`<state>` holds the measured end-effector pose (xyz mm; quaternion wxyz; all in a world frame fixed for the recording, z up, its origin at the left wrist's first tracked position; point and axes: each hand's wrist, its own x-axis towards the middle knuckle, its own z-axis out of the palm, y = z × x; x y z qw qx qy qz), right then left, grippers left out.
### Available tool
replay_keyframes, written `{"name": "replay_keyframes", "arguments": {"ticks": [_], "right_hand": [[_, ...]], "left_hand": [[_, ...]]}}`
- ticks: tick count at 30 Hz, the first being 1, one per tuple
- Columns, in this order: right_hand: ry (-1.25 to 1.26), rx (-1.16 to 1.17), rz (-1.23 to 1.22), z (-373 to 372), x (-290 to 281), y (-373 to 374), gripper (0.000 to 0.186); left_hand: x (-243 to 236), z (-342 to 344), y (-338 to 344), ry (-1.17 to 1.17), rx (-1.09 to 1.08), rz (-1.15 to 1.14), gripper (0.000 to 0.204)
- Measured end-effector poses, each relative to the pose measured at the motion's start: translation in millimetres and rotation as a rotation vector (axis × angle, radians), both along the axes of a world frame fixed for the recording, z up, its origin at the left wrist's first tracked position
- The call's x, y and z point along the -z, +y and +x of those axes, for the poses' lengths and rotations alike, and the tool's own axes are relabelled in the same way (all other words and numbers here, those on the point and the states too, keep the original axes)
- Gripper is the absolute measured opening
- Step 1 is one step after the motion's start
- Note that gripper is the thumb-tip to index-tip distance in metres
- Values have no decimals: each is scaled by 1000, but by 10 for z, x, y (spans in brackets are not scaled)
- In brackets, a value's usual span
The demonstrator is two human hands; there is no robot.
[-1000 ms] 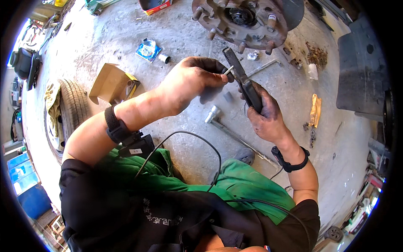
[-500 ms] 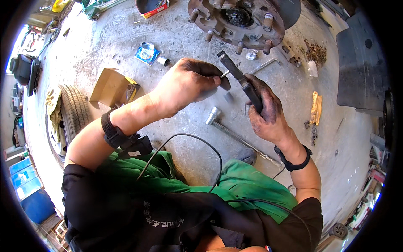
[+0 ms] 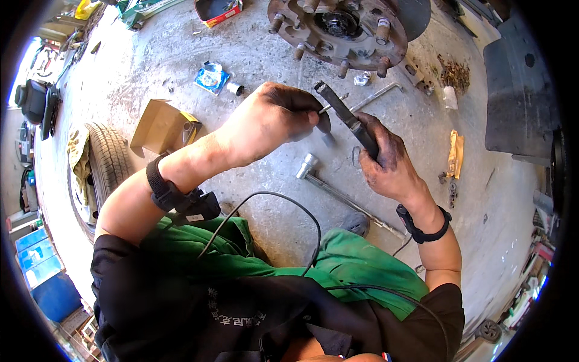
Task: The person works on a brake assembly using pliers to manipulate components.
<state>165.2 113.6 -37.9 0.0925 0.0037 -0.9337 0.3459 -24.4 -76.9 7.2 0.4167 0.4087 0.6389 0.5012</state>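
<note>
Head view, near to far: person crouches on the concrete floor (image 3: 422,127), green trousers nearest the camera, both greasy hands raised over the ground. Right hand (image 3: 389,163) is wrapped around the lower end of a dark flat brake pad (image 3: 347,117), fingers curled tight on it, pad tilted up and to the left. Left hand (image 3: 274,117) has its fingertips pinched on a thin metal clip (image 3: 332,105) right at the pad's upper end; whether the clip is seated I cannot tell. Below the hands a long socket wrench (image 3: 313,169) lies on the floor. Left, a removed tyre (image 3: 108,163) lies flat beside an open cardboard box (image 3: 160,127). Far, the bare wheel hub (image 3: 338,30) with studs shows: wheel already off, pad not yet fitted at the hub, so probably midway.
</note>
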Motion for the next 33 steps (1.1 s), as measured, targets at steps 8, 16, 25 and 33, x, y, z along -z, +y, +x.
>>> {"name": "replay_keyframes", "arguments": {"ticks": [8, 16, 25, 33], "right_hand": [[125, 40, -60, -12, -115, -108, 63], [129, 83, -8, 13, -178, -121, 83], [163, 158, 137, 11, -221, -120, 70], [217, 169, 291, 30, -220, -83, 84]], "left_hand": [[-107, 30, -12, -117, 47, -107, 19], [-147, 102, -74, -109, 40, -69, 18], [-173, 214, -56, -173, 106, -43, 32], [-186, 212, -33, -122, 161, -6, 34]]}}
